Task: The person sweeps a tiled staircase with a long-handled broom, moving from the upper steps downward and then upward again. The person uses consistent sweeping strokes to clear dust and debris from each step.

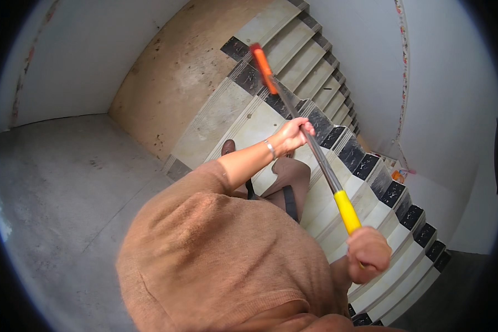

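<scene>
A long-handled broom (321, 159) runs slantwise across the view, with a grey metal shaft and a yellow end grip (347, 211). Around the middle of the shaft, my left hand (294, 135) is closed, a silver-coloured bracelet on its wrist. My right hand (368, 255) is wrapped around the yellow grip's end, to the right of my body. The broom's orange head (264, 70) with red bristles is at the far end, over the stair edge with black tiles. It is blurred, and I cannot tell whether the bristles touch the steps.
My brown shoe (228, 147) rests on a pale stair tread (249, 124). One flight (303, 54) lies beyond the black-tiled edge. A tan, stained wall surface (170, 79) adjoins the steps. Orange items (397, 176) lie lower right, near the white wall (435, 103).
</scene>
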Motion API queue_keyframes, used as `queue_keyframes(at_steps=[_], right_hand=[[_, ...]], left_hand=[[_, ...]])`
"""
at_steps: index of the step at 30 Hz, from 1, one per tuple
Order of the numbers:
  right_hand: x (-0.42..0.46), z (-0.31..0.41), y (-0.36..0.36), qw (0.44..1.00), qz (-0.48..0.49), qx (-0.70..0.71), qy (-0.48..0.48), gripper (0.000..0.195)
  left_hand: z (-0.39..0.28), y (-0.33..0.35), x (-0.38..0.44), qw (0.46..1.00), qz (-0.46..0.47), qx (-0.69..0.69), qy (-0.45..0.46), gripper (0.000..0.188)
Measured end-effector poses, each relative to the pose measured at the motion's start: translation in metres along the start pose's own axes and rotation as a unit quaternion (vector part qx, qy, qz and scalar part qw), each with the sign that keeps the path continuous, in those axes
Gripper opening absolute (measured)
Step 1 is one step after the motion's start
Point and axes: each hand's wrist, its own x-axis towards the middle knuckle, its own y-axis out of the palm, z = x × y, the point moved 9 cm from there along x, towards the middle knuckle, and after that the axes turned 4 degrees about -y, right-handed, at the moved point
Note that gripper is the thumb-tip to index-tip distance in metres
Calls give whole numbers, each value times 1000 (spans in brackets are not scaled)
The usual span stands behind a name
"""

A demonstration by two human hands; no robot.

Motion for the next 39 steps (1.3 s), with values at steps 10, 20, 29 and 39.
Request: queue_keyframes(at_steps=[10, 20, 29, 39], right_hand=[[-4, -48, 39, 990, -9, 20, 136, 9], [-6, -54, 60, 992, 86, -79, 45, 7], [-4, -68, 55, 991, 40, 6, 125, 8], [-36, -101, 10, 954, -171, 158, 188, 24]], left_hand=[[15, -107, 8, 971, -209, 17, -116, 14], [-9, -45, 75, 995, -25, -1, -101, 17], [1, -123, 32, 971, -213, 33, -103, 14], [-52, -138, -93, 900, -432, 26, 45, 11]])
